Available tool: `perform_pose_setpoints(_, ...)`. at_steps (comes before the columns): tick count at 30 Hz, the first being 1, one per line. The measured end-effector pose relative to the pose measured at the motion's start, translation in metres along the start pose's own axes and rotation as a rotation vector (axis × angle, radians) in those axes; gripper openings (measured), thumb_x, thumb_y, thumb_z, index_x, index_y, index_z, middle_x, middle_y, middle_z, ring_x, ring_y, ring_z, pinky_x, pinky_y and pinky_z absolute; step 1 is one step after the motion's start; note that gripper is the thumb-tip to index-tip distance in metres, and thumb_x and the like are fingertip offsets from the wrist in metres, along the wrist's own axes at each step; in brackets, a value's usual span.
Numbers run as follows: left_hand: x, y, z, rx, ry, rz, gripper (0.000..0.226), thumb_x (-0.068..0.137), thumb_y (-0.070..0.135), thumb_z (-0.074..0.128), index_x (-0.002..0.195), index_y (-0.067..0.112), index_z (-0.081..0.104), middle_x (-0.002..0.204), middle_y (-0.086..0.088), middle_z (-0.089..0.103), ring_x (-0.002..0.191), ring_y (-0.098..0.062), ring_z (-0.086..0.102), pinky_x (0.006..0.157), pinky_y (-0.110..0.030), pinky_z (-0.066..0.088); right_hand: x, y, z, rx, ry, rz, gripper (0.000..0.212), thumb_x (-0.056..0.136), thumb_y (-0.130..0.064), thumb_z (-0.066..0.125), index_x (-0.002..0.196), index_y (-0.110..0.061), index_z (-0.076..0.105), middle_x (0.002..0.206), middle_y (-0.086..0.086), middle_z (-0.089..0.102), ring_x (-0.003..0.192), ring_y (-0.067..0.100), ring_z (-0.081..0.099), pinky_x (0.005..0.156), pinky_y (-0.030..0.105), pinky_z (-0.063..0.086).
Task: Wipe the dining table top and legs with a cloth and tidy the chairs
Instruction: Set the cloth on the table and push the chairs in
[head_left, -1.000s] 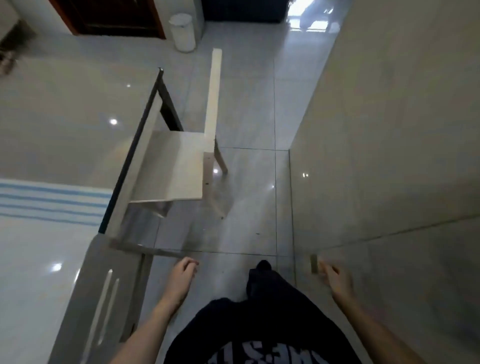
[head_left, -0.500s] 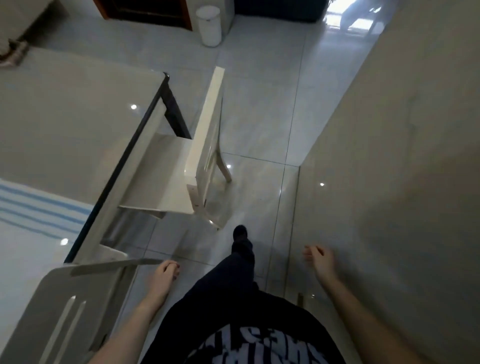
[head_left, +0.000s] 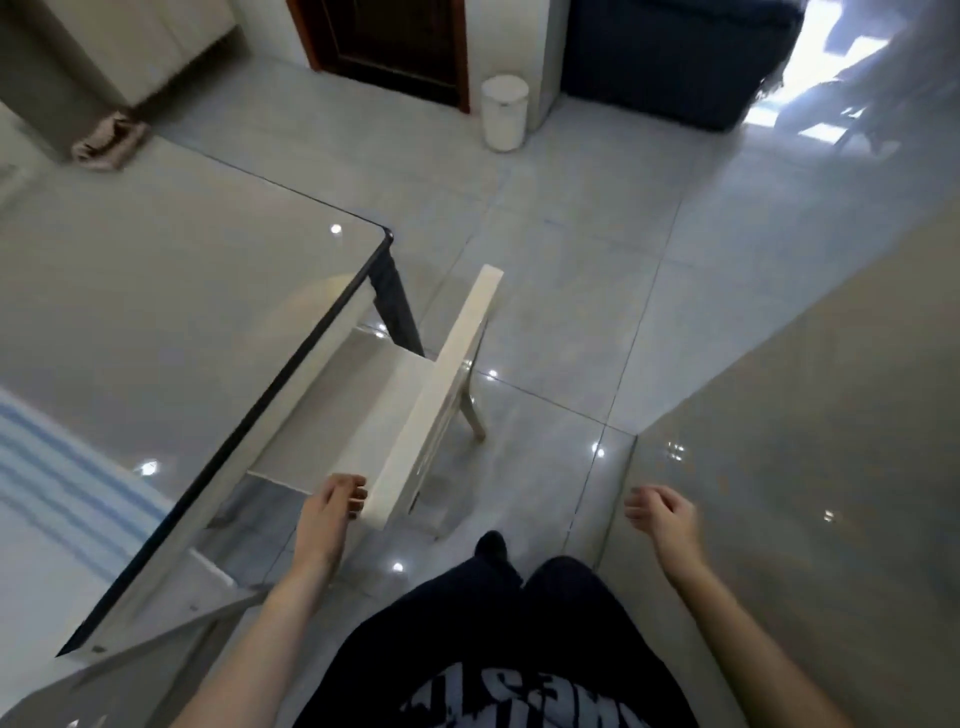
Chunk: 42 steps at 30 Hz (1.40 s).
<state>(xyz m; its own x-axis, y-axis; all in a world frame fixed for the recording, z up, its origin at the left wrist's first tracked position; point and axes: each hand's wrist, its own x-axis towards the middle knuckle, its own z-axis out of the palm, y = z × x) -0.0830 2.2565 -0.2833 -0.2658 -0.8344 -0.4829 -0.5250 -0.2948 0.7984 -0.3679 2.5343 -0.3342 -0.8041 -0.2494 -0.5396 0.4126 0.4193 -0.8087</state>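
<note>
Head view: chair mid-frame, seat part under table at 9 o'clock, back skewed. L hand at 7 o'clock, fingers loosely curled just beside the back's near end, no grip seen. R hand at 4 o'clock, loosely curled, empty. Take the top rail w/ both hands, square it to the table edge, slide in slowly.

Your bare left hand reached forward on a straight forearm, back of the hand up, fingers loosely curled, your bare right hand out to the side, fingers loosely curled, holding nothing
</note>
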Motion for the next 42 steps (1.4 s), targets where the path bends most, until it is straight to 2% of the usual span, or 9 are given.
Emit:
perform_pose_setpoints(9,-0.005,0.086,0.022,0.037,0.073,0.123,0.029,0.101,0.024,0.038,0.089,0.026,0.064,0.092,0.001,0.065,0.085,-0.016,0.059,0.077,-0.03,0.045,0.029,-0.201,0.113,-0.07,-0.393,-0.591,0.026,0.096,-0.001,0.05,0.09,-0.018,0.068,0.084,0.002,0.07,0.08,0.017,0.067,0.078,0.023,0.056)
perform_pose_setpoints(12,-0.019,0.105,0.036,0.237,0.128,0.115,0.032,0.098,0.037,0.035,0.094,0.026,0.064,0.095,0.008,0.065,0.088,-0.011,0.059,0.079,-0.033,0.047,0.044,-0.237,0.147,-0.311,-0.51,-0.964,0.02,0.093,-0.007,0.053,0.096,-0.019,0.069,0.091,-0.002,0.07,0.087,0.011,0.064,0.081,0.019,0.048)
perform_pose_setpoints(15,-0.027,0.114,0.056,0.475,0.218,0.107,0.042,0.097,0.04,0.03,0.094,0.015,0.063,0.096,-0.005,0.065,0.088,-0.024,0.06,0.078,-0.036,0.047,0.066,-0.257,0.176,-0.598,-0.667,-1.369,0.026,0.09,-0.018,0.049,0.103,-0.009,0.069,0.097,0.004,0.068,0.093,0.015,0.054,0.083,0.022,0.041)
perform_pose_setpoints(19,-0.032,0.113,0.083,0.581,0.385,0.073,0.033,0.1,0.032,0.032,0.09,0.014,0.058,0.087,-0.007,0.06,0.087,-0.03,0.057,0.072,-0.039,0.046,0.095,-0.273,0.206,-0.985,-0.885,-1.69,0.041,0.091,-0.032,0.037,0.098,-0.01,0.07,0.095,0.005,0.07,0.09,0.023,0.061,0.075,0.03,0.047)
perform_pose_setpoints(22,-0.032,0.115,0.091,0.719,0.5,-0.006,0.038,0.095,0.03,0.025,0.088,0.012,0.058,0.082,-0.008,0.06,0.078,-0.031,0.058,0.064,-0.04,0.049,0.109,-0.278,0.224,-1.246,-1.032,-1.736,0.058,0.091,-0.044,0.017,0.083,-0.014,0.066,0.083,0.005,0.066,0.08,0.026,0.061,0.066,0.03,0.04)
perform_pose_setpoints(25,-0.029,0.114,0.097,0.822,0.468,-0.182,0.035,0.089,0.027,0.031,0.081,0.011,0.06,0.069,-0.008,0.061,0.06,-0.03,0.058,0.048,-0.032,0.045,0.124,-0.279,0.239,-1.386,-0.999,-1.85,0.068,0.088,-0.05,0.003,0.079,-0.016,0.061,0.075,0.004,0.064,0.069,0.029,0.061,0.055,0.031,0.034)
perform_pose_setpoints(28,-0.023,0.118,0.099,0.735,0.583,-0.253,0.049,0.087,0.035,0.025,0.062,0.011,0.061,0.06,-0.005,0.058,0.055,-0.03,0.058,0.047,-0.027,0.034,0.126,-0.274,0.242,-1.282,-0.891,-1.926,0.054,0.09,-0.039,0.023,0.06,-0.013,0.06,0.054,0.006,0.06,0.045,0.03,0.057,0.041,0.027,0.034)
perform_pose_setpoints(31,-0.015,0.117,0.1,0.755,0.69,-0.209,0.056,0.085,0.039,0.017,0.068,0.012,0.063,0.069,-0.003,0.061,0.061,-0.027,0.059,0.051,-0.028,0.037,0.131,-0.27,0.249,-1.171,-0.818,-1.969,0.043,0.085,-0.03,0.035,0.051,-0.014,0.055,0.044,0.005,0.052,0.033,0.028,0.049,0.038,0.021,0.028)
perform_pose_setpoints(42,0.026,0.124,0.075,0.732,0.722,-0.278,0.053,0.083,0.039,0.016,0.064,0.015,0.06,0.066,0.001,0.059,0.063,-0.023,0.057,0.053,-0.029,0.043,0.143,-0.286,0.309,-1.109,-0.811,-1.992,0.04,0.082,-0.031,0.035,0.052,-0.014,0.055,0.045,0.002,0.054,0.034,0.026,0.049,0.038,0.021,0.035)
